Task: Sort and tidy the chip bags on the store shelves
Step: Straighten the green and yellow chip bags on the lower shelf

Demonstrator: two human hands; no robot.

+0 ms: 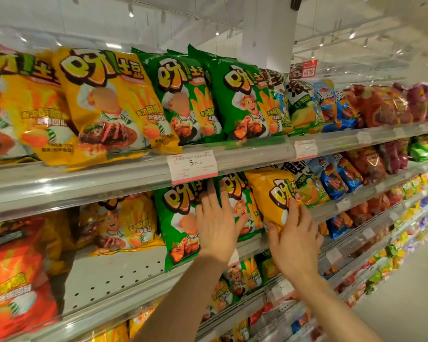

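On the middle shelf, the left hand (216,225) presses flat-fingered against a glossy green chip bag (181,225); the right hand (294,233) grips a puffy yellow chip bag (274,193). Pulling that yellow bag could topple its crowded neighbours off the clear shelf lip (139,296).

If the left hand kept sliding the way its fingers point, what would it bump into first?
Probably the price tag on the shelf rail. The left hand lies flat on the green chip bags, fingers pointing up, tips just below that tag; depth is unclear.
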